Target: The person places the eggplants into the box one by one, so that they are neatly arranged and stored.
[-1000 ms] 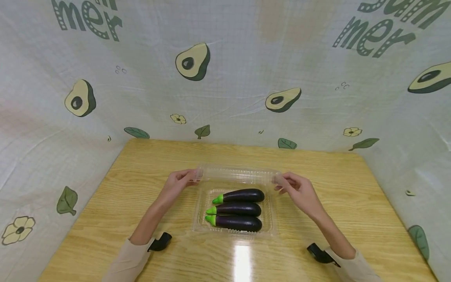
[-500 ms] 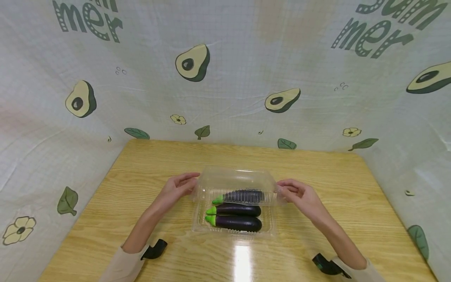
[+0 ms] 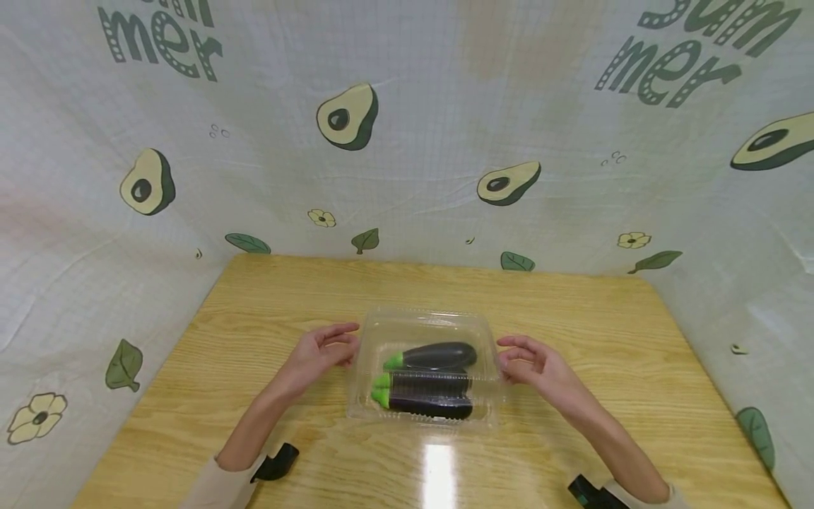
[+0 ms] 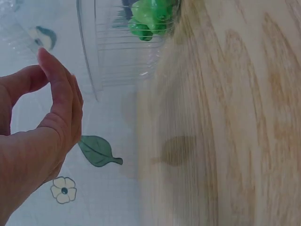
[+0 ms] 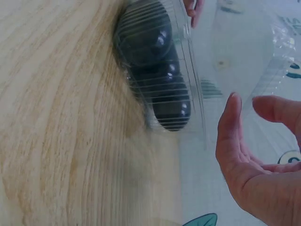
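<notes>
A clear plastic clamshell container point(image 3: 355, 404) sits on the table with three dark purple eggplants point(image 3: 432, 406) lying side by side inside, green stems to the left. Its hinged lid point(image 3: 422, 322) slants over them, front edge still raised. My left hand point(image 3: 318, 359) is at the lid's left side, thumb and index finger brought together at its edge. On the opposite side my right hand point(image 3: 534, 366) has thumb and index finger at the lid's right edge. The right wrist view shows the eggplants' round ends point(image 5: 174, 108) through the ribbed wall; the left wrist view shows green stems point(image 4: 153, 16).
The wooden table point(image 3: 267, 297) extends around the container. A pale cloth point(image 3: 420, 120) printed with avocados and leaves hangs behind and at both sides. Black wrist cameras point(image 3: 276, 463) sit at the sleeves.
The lid has swung down from behind the eggplants to slant over all of them. Both hands have moved toward the near side along with it. The container base and eggplants stay in place.
</notes>
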The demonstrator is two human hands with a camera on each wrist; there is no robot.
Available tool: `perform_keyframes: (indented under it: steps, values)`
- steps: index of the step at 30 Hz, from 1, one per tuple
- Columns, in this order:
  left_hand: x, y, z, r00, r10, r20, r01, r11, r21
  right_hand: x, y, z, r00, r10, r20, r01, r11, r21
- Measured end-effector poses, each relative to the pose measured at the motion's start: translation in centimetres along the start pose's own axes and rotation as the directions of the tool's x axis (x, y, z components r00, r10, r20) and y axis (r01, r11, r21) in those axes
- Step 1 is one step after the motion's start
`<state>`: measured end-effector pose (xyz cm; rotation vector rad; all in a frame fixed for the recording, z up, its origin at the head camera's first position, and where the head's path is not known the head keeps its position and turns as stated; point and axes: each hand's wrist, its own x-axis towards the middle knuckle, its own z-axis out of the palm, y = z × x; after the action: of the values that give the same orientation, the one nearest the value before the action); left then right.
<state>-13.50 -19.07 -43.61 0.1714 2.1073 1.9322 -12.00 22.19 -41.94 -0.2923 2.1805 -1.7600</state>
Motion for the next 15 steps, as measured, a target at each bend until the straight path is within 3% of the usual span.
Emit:
perform_keyframes:
  steps: [9, 15]
  values:
    - [0.0, -0.8, 0.6, 0.998, 0.062, 0.011, -0.062, 0.998, -0.006, 0.4, 0.9, 0.6, 0.998, -0.028, -0.049, 0.028, 1.000, -0.013]
    - [0.1, -1.0, 1.0, 0.995, 0.098, -0.013, -0.096, 0.992, 0.080, 0.6, 1.3, 1.0, 0.992, -0.103, -0.076, 0.096, 0.991, -0.091]
